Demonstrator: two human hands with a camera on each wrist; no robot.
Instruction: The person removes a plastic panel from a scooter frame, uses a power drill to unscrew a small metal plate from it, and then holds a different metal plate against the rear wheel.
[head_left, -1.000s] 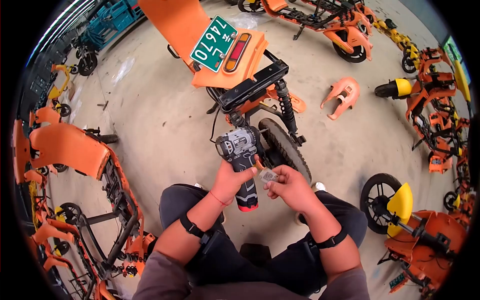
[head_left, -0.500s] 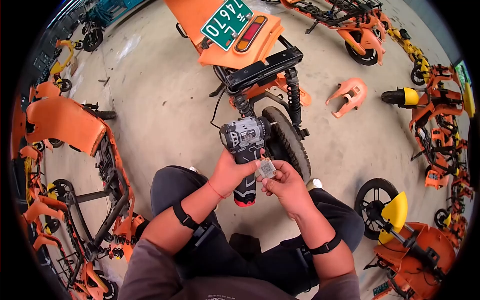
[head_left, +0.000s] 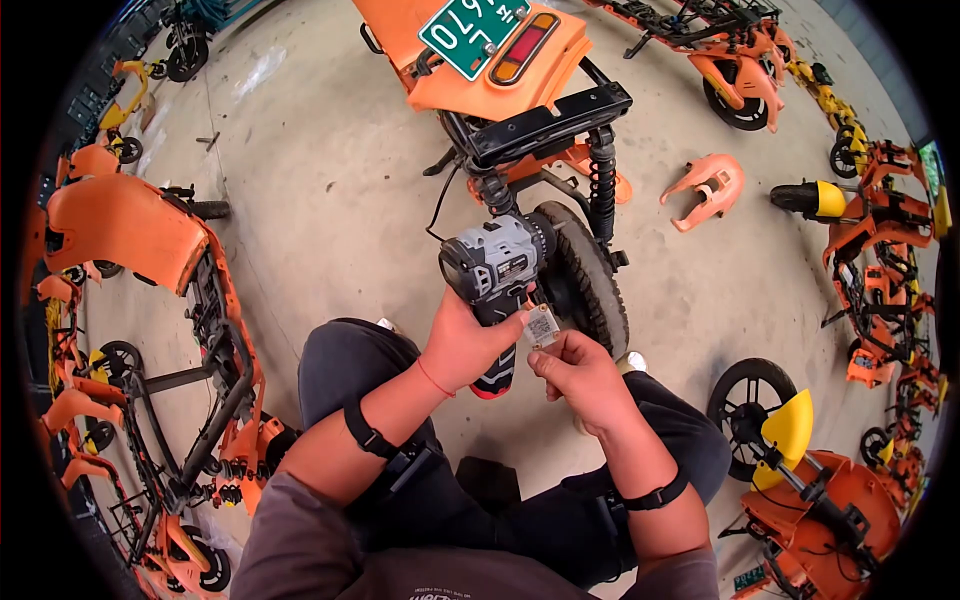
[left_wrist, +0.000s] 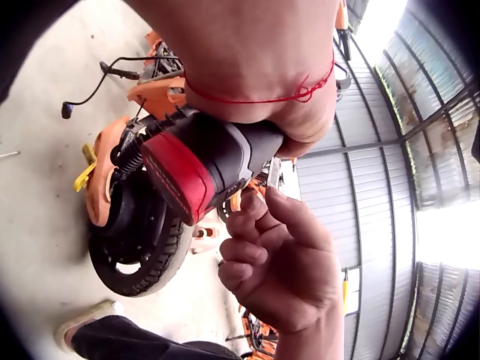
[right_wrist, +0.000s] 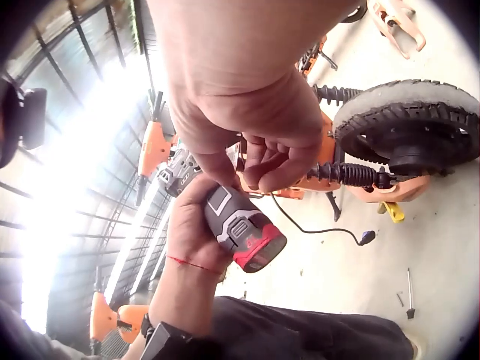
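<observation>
My left hand grips the handle of a grey-and-black cordless drill, its chuck pointing at the tyre side. The drill's red battery end faces the left wrist view. Between thumb and fingers, my right hand pinches a small pale tag with a printed square code, close beside the drill handle and the left thumb. Just beyond the drill stands the rear wheel of an orange scooter with a green number plate. The right wrist view shows both hands close together; the tag is mostly hidden there.
Stripped orange scooter bodies stand at left and far right. A wheel with a yellow mudguard lies close on my right. An orange plastic cover rests on the concrete floor. A screwdriver lies there too.
The head view has shifted, so the scooter sits higher and further right. The drill has tilted and come up in view. The tag has risen along the handle, still pinched by the right hand.
</observation>
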